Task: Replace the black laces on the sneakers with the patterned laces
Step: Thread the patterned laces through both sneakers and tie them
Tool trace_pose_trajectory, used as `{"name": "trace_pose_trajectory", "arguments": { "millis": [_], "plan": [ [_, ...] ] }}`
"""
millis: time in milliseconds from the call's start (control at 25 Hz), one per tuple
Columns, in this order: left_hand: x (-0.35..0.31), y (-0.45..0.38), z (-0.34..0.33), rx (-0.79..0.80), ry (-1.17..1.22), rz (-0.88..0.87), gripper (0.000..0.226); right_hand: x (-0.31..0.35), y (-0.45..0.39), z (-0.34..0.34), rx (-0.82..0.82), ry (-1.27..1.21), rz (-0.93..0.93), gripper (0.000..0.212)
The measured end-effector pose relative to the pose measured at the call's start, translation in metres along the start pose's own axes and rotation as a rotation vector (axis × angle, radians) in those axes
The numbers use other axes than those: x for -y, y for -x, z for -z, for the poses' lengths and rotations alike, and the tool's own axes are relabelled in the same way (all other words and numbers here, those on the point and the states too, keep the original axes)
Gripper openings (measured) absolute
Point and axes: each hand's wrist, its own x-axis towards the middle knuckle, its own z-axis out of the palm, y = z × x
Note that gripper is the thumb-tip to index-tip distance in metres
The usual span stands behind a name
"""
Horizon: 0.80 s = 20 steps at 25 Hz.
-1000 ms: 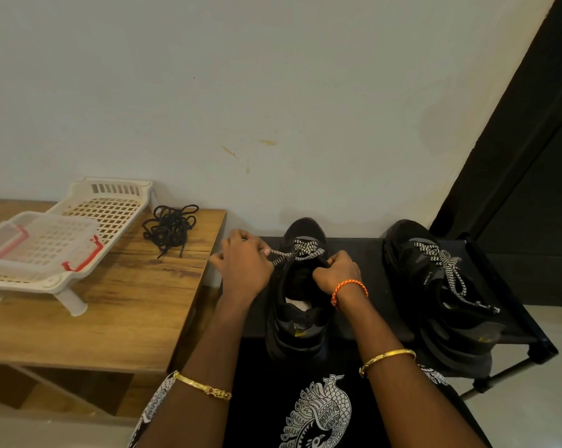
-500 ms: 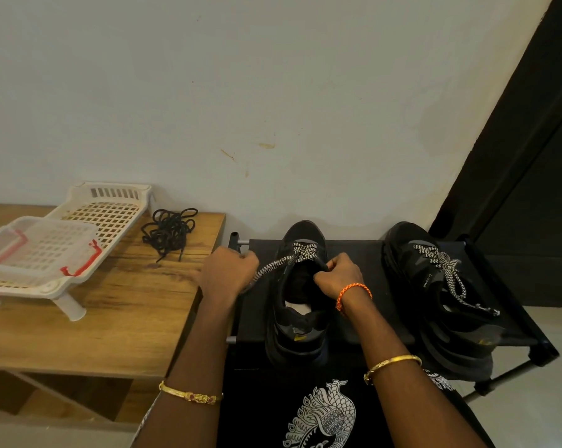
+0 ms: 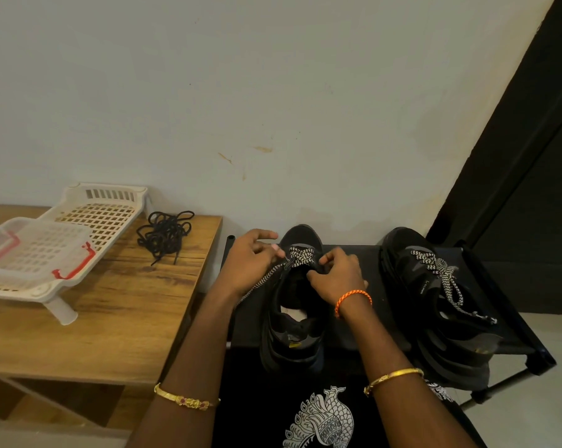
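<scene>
Facing a pale scuffed wall [image 3: 273,92], we pinch a black-and-white patterned lace [image 3: 300,255] with both hands' fingers [image 3: 325,255] atop a black fabric shoe rack [image 3: 363,263]; the fingertips are hidden.

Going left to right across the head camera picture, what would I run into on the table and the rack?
Clear plastic box with red latches → white perforated plastic tray → tangled pile of black laces → left hand → black sneaker being laced → right hand → black sneaker with patterned laces.
</scene>
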Motion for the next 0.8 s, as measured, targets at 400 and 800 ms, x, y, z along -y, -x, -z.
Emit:
{"name": "trace_pose_trajectory", "arguments": {
  "millis": [400, 800],
  "plan": [
    [-0.034, 0.022, -0.007, 0.148, 0.384, -0.130, 0.035, 0.036, 0.033, 0.017, 0.266, -0.882, 0.297, 0.018],
    [0.002, 0.003, 0.007, -0.583, 0.130, 0.011, 0.019, -0.001, 0.004, 0.050, 0.038, -0.839, 0.093, 0.006]
  ]
}}
